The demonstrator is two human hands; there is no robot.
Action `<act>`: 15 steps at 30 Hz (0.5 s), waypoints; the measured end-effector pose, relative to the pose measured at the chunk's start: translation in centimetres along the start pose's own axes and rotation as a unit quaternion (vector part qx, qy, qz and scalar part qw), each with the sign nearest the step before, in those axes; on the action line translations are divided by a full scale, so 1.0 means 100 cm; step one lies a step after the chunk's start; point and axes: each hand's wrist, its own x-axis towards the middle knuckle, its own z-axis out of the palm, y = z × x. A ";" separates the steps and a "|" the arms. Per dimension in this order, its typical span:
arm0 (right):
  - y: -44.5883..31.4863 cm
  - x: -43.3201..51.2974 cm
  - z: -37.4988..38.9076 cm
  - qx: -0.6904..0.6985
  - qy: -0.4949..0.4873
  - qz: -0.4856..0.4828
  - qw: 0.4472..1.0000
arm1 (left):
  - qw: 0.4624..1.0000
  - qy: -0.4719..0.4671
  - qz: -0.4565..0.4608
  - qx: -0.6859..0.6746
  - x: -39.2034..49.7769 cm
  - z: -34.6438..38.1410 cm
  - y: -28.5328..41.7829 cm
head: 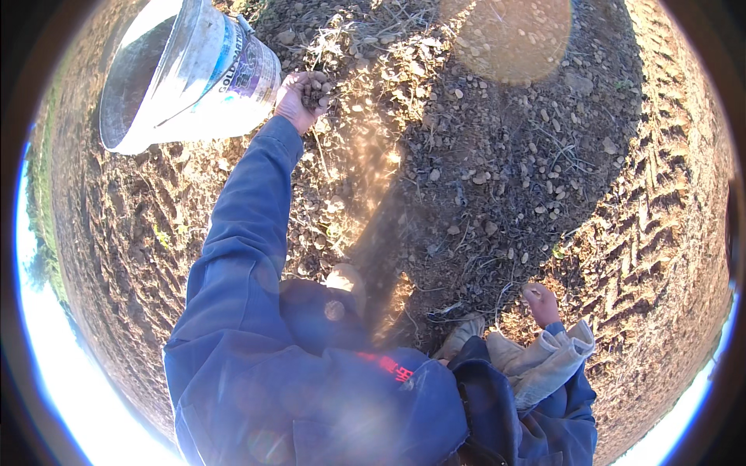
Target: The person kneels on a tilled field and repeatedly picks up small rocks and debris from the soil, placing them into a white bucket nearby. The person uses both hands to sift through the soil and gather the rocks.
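Note:
At the upper left, my left hand (303, 99) is stretched out with its fingers curled around a handful of dark, soil-coated lumps (316, 96). Right beside its wrist, a white plastic bucket (245, 87) with printed writing lies tilted, its mouth facing left. Low on the right, my right hand (540, 303) hangs close to the ground near my shoe (463, 335). Its fingers are bent, and whether something small is between them cannot be made out. Peanut pods (548, 116) lie scattered over the shaded soil between the hands.
Dry stalks (338, 43) and clods cover the ground beyond my left hand. Tyre-like tracks (653, 192) run along the right side. A pale folded cloth (545, 367) hangs by my right arm. My other shoe (347, 279) is below my left arm. Sun glare washes out parts of the view.

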 end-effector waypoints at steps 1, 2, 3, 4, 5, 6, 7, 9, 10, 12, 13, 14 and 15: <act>-0.001 0.002 0.001 -0.002 -0.004 -0.001 1.000 | 0.999 -0.011 0.010 0.030 0.007 -0.014 0.000; -0.003 0.004 0.002 -0.002 -0.006 -0.001 1.000 | 0.998 -0.021 0.019 0.060 0.016 -0.026 0.000; -0.004 0.005 0.002 -0.003 -0.006 0.000 1.000 | 0.986 0.009 0.011 0.165 0.024 -0.026 -0.004; -0.002 0.004 0.001 -0.003 -0.002 0.003 1.000 | 0.958 -0.009 0.025 0.287 0.023 -0.015 -0.010; -0.001 0.004 0.001 -0.001 0.000 0.002 1.000 | 0.914 -0.028 0.039 0.404 0.021 -0.003 -0.019; 0.000 0.006 0.001 0.002 0.000 -0.002 1.000 | 0.843 -0.049 0.130 0.519 0.021 -0.001 -0.033; 0.001 0.006 0.001 0.005 0.001 -0.004 1.000 | 0.795 -0.065 0.151 0.583 0.023 0.003 -0.044; 0.003 0.008 0.000 -0.005 -0.001 -0.013 1.000 | 0.724 -0.078 0.153 0.668 0.026 0.012 -0.057; 0.004 0.008 -0.001 -0.009 -0.002 -0.017 1.000 | 0.717 -0.070 0.162 0.674 0.028 0.015 -0.064; 0.006 0.007 0.001 0.005 -0.003 -0.016 1.000 | 0.703 -0.055 0.180 0.686 0.031 0.020 -0.074; 0.006 0.006 0.001 0.012 -0.003 -0.016 1.000 | 0.698 -0.045 0.191 0.689 0.032 0.021 -0.076; 0.007 0.005 0.000 0.009 -0.001 -0.013 1.000 | 0.692 -0.035 0.202 0.692 0.033 0.022 -0.077; 0.004 0.005 0.001 0.007 0.000 -0.012 1.000 | 0.685 -0.024 0.213 0.696 0.033 0.022 -0.076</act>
